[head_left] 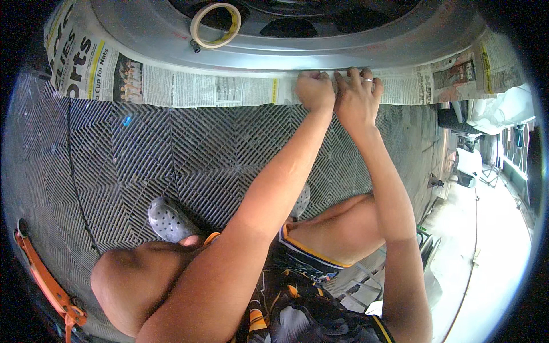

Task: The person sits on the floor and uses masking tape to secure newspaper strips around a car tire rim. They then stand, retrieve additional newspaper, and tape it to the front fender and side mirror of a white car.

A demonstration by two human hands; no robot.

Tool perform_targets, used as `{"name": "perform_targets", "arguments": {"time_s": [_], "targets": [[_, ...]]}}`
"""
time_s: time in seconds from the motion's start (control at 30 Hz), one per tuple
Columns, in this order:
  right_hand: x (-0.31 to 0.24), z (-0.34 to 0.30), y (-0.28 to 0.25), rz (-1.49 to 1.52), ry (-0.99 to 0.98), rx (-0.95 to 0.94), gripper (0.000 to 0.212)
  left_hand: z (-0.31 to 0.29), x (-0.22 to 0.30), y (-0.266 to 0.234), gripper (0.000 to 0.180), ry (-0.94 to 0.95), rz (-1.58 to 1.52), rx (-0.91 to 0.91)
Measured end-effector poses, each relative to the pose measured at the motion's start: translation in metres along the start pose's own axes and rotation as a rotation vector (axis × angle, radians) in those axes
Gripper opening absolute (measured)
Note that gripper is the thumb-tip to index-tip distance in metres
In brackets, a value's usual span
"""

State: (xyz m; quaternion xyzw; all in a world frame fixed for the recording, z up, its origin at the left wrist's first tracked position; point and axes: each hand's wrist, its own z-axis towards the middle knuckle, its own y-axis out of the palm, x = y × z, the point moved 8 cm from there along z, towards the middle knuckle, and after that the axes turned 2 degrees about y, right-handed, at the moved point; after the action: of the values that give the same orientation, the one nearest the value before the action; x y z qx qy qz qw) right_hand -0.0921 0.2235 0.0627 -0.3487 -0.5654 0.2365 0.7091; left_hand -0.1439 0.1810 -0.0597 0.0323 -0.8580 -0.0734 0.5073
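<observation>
Strips of newspaper (189, 86) line the lower edge of a large silver wheel rim (320, 54) in front of me. My left hand (316, 91) is closed at the seam between paper and metal, its fingers curled against the newspaper. Right beside it, my right hand (357, 97), with a ring on one finger, bends its fingers over the same paper edge. Both thumbs are mostly hidden, and what lies under the fingertips cannot be made out. A roll of masking tape (196, 26) rests on the rim, left of my hands.
Ridged dark floor mat (217, 143) spreads below the wheel. My feet in grey clogs (169, 220) stand on it. An orange metal bar (46, 268) lies at the lower left. Bright floor (486, 228) with a thin cable and white items (497, 114) is at the right.
</observation>
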Motion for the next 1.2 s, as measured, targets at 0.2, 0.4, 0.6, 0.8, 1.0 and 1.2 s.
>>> {"name": "perform_targets", "arguments": {"time_s": [0.2,0.4,0.6,0.8,1.0,1.2], "targets": [[-0.002,0.000,-0.001,-0.018,0.002,-0.010,0.041,-0.004,0.010,-0.009,0.021,0.022,0.034,0.006],[-0.003,0.000,-0.005,0.006,-0.005,0.020,0.039,0.006,-0.003,-0.002,0.022,0.002,-0.048,-0.053],[-0.002,0.000,-0.006,0.032,-0.006,0.044,0.038,0.012,-0.014,0.004,0.022,-0.046,-0.079,-0.075],[-0.001,0.001,-0.004,0.058,0.003,0.024,0.037,0.013,-0.020,0.005,0.023,-0.096,-0.127,-0.060],[-0.002,-0.001,-0.006,0.056,0.002,0.030,0.038,0.016,-0.026,0.010,0.025,-0.109,-0.131,-0.075],[-0.007,-0.002,0.000,0.069,-0.011,-0.014,0.039,0.008,-0.020,0.006,0.023,-0.041,-0.143,0.001]]}}
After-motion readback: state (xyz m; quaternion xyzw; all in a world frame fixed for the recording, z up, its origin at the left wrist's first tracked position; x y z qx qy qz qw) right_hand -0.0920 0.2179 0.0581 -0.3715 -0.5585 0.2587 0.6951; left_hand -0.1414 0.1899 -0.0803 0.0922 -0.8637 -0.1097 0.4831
